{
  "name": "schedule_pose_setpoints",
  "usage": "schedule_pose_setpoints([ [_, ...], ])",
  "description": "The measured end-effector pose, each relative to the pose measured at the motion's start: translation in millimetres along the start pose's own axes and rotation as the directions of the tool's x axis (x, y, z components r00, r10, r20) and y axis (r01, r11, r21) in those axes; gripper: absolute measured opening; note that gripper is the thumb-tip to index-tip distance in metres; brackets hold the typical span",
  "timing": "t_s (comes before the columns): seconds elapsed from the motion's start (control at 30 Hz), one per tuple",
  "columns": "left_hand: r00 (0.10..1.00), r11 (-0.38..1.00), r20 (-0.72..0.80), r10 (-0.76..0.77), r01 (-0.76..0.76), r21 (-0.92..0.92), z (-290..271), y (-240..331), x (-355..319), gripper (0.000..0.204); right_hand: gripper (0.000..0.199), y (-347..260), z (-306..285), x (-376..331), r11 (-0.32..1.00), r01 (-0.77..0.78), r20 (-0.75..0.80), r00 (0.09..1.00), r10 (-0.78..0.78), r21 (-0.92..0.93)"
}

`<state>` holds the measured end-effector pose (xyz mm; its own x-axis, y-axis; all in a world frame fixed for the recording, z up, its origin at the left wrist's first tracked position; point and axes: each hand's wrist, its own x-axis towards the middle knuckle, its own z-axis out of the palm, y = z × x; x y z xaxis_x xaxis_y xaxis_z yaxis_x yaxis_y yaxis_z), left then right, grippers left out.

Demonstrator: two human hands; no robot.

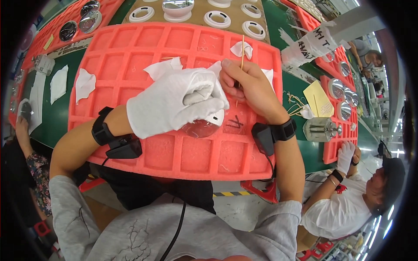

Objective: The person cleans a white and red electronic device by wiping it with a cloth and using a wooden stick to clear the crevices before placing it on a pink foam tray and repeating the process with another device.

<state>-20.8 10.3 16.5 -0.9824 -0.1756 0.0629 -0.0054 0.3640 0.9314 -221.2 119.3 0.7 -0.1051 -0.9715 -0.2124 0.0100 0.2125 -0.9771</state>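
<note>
Currently left hand [174, 102], gloved, grips shiny dome cap [203, 127] over the red foam tray [130, 52], right hand [250, 85] pinches thin stick [241, 65]; stick could slip and scratch the chrome.

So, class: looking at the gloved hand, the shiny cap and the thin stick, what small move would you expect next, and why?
Probably bringing the thin wooden stick tip down onto the shiny round cap. The gloved left hand grips that cap over the red foam tray, and the bare right hand pinches the stick upright just beside it, with its lower end close to the cap's edge.
</note>
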Motion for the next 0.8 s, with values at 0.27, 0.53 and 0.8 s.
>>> schedule_pose_setpoints([
  [0.27,0.991,0.978,-0.065,0.120,-0.106,0.178,1.8,-11.5,2.8,0.017,0.053,-0.8,10.7,2.6,0.886,0.409,-0.320,0.888,-0.331,0.217],
  [0.53,0.977,0.965,-0.123,0.172,-0.192,-0.177,8.6,-30.7,4.5,0.025,0.054,-10.4,-2.1,-30.3,0.861,0.383,0.123,0.888,-0.443,0.334],
  [0.8,0.995,0.947,-0.005,0.098,-0.095,-0.307,1.8,-26.7,-1.5,0.023,0.045,-4.0,22.8,-31.1,0.831,0.490,0.098,0.843,-0.528,0.265],
])
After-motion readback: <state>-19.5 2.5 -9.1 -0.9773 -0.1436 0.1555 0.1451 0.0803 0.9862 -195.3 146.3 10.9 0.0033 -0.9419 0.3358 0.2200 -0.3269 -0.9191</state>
